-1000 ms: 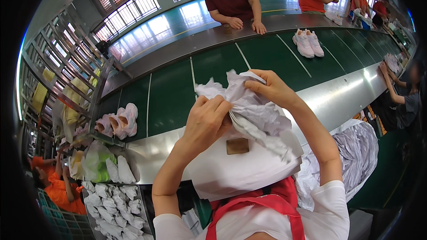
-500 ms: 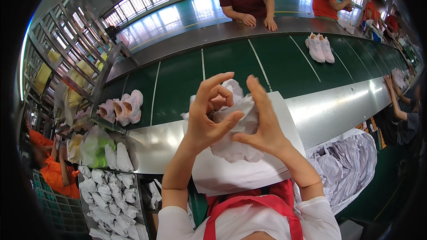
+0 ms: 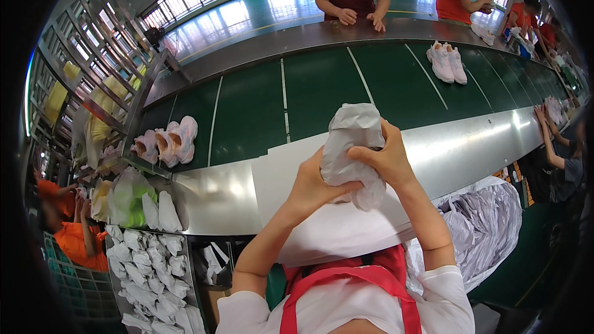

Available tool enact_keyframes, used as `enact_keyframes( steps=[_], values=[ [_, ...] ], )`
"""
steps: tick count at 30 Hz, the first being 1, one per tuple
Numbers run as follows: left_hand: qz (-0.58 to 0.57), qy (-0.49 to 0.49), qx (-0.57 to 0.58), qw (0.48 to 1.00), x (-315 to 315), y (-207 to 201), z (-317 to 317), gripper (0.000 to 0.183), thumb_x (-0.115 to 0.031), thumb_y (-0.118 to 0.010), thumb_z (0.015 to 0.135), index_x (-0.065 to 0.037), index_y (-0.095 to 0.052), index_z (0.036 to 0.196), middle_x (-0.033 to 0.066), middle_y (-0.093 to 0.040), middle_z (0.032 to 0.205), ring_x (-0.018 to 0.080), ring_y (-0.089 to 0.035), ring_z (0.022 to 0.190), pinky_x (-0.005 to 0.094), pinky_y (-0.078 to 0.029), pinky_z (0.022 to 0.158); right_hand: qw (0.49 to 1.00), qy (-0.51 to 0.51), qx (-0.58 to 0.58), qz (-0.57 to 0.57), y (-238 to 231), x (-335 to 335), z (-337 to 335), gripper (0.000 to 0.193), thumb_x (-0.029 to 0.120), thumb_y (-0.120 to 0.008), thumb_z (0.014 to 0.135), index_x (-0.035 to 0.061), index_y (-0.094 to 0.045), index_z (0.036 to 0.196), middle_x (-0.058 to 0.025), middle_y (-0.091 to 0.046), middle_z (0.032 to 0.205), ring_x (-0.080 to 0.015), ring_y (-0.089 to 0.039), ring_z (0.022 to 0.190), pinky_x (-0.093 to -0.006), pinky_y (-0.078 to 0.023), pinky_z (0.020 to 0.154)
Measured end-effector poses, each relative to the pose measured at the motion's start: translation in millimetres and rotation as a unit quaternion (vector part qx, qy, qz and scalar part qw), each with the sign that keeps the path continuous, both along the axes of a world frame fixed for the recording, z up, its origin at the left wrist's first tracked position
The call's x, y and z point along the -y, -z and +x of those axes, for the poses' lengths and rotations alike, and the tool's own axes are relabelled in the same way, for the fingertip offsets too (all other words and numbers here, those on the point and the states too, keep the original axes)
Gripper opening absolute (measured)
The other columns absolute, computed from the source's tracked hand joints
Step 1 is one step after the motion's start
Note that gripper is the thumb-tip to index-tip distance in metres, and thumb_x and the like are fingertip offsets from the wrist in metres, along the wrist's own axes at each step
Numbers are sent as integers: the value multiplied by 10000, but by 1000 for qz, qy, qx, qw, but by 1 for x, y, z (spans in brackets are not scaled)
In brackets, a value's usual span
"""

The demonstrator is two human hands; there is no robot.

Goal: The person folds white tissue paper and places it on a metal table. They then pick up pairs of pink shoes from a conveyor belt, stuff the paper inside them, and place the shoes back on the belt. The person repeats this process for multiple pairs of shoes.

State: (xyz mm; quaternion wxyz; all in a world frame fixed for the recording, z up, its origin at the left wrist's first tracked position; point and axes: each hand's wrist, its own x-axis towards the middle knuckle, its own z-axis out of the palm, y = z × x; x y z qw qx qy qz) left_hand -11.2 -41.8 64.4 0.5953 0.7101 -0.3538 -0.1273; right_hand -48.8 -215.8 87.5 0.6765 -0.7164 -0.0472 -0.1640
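A crumpled wad of white paper [image 3: 356,125], shaped into a long lump, is held up between both my hands. My left hand [image 3: 317,179] grips its lower left side with the thumb across it. Round its right side curls my right hand [image 3: 391,156], thumb pressed on the front. Beneath them a stack of flat white paper sheets [image 3: 328,235] lies on the metal ledge and reaches over its front edge.
Beyond the ledge runs a green conveyor belt [image 3: 247,111] with white lines. Pink shoes [image 3: 179,139] stand at left, another pair of shoes [image 3: 445,62] at far right. A bin of paper wads [image 3: 154,272] is lower left, a sack of paper [image 3: 476,229] lower right. Co-workers stand around.
My hands, earlier spread around loose crumpled paper, have closed on it and moved right. The paper is now a tighter, longer wad. The person across the belt has shifted slightly right.
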Motion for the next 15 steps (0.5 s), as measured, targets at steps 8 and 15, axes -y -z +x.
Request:
enact_keyframes(
  steps=[8, 15],
  values=[
    [61, -99, 178, 977, -3, 21, 22, 824, -340, -819, 657, -43, -410, 1308, 162, -539, 1213, 280, -547, 1102, 372, -435, 945, 998, 34, 19, -46, -10, 13, -18, 486, 177, -802, 682, 67, -598, 1109, -37, -647, 989, -162, -610, 911, -301, -484, 809],
    [-123, 213, -427, 870, -17, 35, 37, 1214, -922, -285, 624, -41, -214, 1456, 156, -369, 1429, 272, -425, 1276, 399, -367, 1039, 759, -82, 454, -459, -11, -23, -39, 281, 133, -671, 683, 134, -609, 957, -16, -618, 887, -178, -605, 802, -292, -492, 755]
  ],
)
